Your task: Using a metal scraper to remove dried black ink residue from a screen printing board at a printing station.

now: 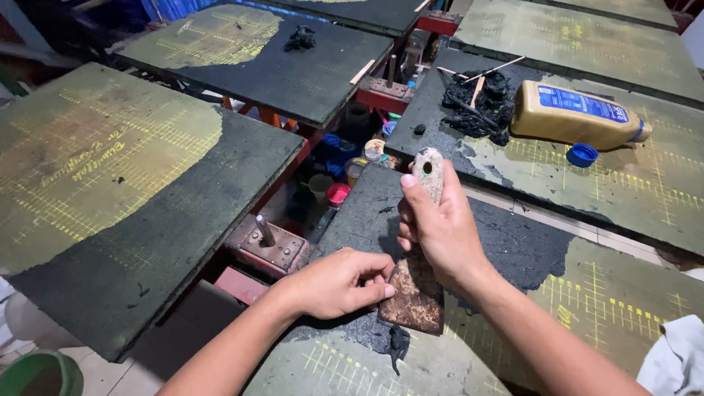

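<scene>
A tan bottle (570, 116) with blue label (583, 103) lies sideways (blue cap (582, 155) beside it).

rusty brown scraper blade (414, 293), yellow-gridded green boards (95, 161) smeared black, tan bottle (568, 117) with blue label, blue cap (582, 155).

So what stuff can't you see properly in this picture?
- Scraper: the right hand wraps its handle, hiding the middle, head view.
- Left hand: its fingertips curl at the rusty blade's edge; whether they pinch anything is too small to tell.
- White cloth: cut off by the right and bottom edges.
- Green bucket: cut off by the bottom edge.
- Jars under the boards: dark, partly covered.
</scene>
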